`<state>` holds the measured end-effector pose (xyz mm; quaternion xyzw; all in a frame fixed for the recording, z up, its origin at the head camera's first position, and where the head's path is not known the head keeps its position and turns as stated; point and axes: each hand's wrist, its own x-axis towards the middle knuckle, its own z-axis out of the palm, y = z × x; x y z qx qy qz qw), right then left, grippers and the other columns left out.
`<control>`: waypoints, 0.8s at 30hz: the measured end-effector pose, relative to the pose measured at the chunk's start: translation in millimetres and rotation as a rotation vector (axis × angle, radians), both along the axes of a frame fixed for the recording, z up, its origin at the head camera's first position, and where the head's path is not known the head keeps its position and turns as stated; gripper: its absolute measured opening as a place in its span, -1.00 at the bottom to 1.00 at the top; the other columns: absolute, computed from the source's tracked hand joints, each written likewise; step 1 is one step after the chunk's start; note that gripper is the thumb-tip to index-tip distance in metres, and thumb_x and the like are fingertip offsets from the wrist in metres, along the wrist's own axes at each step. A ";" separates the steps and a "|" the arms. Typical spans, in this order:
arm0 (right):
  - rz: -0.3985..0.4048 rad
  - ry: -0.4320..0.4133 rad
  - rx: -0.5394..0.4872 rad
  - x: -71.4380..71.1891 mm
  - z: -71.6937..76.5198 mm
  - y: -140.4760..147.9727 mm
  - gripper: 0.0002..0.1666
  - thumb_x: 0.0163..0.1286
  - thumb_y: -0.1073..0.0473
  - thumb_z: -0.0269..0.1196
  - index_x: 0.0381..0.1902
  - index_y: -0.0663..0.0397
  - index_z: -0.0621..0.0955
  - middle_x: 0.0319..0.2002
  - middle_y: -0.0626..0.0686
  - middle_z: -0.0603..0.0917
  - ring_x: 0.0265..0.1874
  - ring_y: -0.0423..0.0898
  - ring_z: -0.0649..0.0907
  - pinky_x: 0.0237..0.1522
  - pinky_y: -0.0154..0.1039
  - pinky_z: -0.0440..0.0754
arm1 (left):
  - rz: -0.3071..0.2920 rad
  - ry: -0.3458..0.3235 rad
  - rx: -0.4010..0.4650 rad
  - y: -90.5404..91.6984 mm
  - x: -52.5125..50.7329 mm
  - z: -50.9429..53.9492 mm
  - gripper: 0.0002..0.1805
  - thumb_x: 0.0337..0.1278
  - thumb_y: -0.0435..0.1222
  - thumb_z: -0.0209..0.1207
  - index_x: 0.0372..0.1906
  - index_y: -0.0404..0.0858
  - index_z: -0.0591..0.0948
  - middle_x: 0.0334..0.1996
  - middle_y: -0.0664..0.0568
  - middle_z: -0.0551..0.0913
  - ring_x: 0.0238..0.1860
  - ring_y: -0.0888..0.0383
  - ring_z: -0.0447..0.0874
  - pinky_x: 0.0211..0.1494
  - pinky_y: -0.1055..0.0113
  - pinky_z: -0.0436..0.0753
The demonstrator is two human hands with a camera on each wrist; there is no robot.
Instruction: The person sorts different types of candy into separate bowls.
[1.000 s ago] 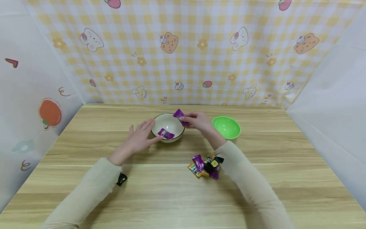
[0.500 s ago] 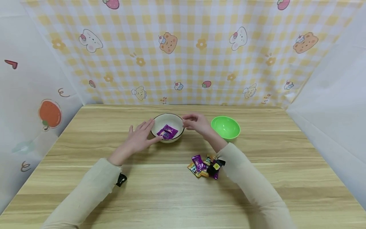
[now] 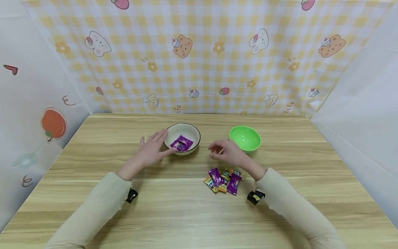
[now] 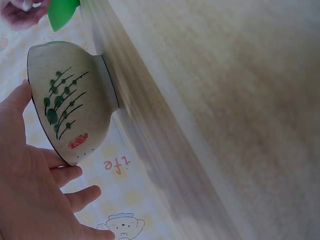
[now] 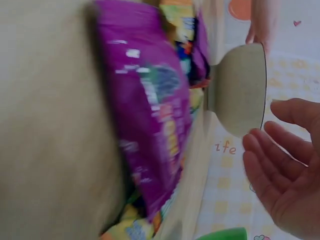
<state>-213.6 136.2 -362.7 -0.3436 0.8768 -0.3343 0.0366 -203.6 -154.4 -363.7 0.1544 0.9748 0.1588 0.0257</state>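
While your left hand (image 3: 147, 152) spans the edge of the cream bowl (image 3: 183, 128), its grip is released, the fingers spread: fingertips touch the rim at about 10 o'clock and the thumb lies at about 7. Two purple packets (image 3: 187, 141) overlap inside that bowl, toward 6 o'clock. Your right hand (image 3: 228, 153) hovers over the bench (image 3: 174, 214) at about 4 o'clock from the cream bowl; its grip is released too, fingers loosely bent with nothing between them. At 6 o'clock from that hand, you have a heap of wrapped packets, purple ones (image 3: 234, 184) and orange ones (image 3: 210, 184), touching and partly stacked. From this heap, the cream bowl stands upright at 11 o'clock and a green bowl (image 3: 246, 137) at 1 o'clock, the latter partly behind your right hand. Your left wrist view shows the cream bowl's outer wall painted with a green sprig (image 4: 53, 116) and a red mark (image 4: 78, 140). Beyond the bench, at 12 o'clock, hangs a yellow-and-white checked cloth (image 3: 202, 69).
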 end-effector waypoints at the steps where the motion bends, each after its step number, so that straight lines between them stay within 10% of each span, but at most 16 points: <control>1: 0.002 0.006 0.033 2.8 -0.6 1.5 -0.75 0.14 0.22 0.24 -0.23 0.25 0.58 -0.43 -0.08 0.59 -0.43 -0.24 0.55 -0.34 -0.38 0.52 | -0.001 0.001 0.000 -0.1 -0.1 0.1 -0.06 0.04 0.27 -0.16 0.35 -0.29 -0.05 0.34 -0.11 -0.07 0.29 -0.14 -0.13 0.14 -0.24 -0.38; 15: 0.017 0.077 0.354 27.7 -12.2 7.4 -0.62 0.06 -0.08 0.28 -0.28 0.06 0.56 -0.57 -0.19 0.52 -0.56 -0.29 0.48 -0.52 -0.36 0.45 | -0.004 0.004 0.000 -0.7 -0.3 -0.9 -0.04 0.02 0.31 -0.19 0.35 -0.28 -0.04 0.34 -0.10 -0.06 0.29 -0.13 -0.12 0.14 -0.25 -0.36; 24: 0.081 0.097 0.363 35.6 -11.7 2.6 -0.60 0.05 -0.02 0.30 -0.21 0.07 0.53 -0.59 -0.18 0.49 -0.61 -0.27 0.43 -0.57 -0.37 0.37 | -0.006 0.001 0.012 -0.7 0.1 -0.4 -0.04 0.02 0.31 -0.18 0.35 -0.27 -0.05 0.34 -0.09 -0.07 0.29 -0.13 -0.12 0.13 -0.24 -0.37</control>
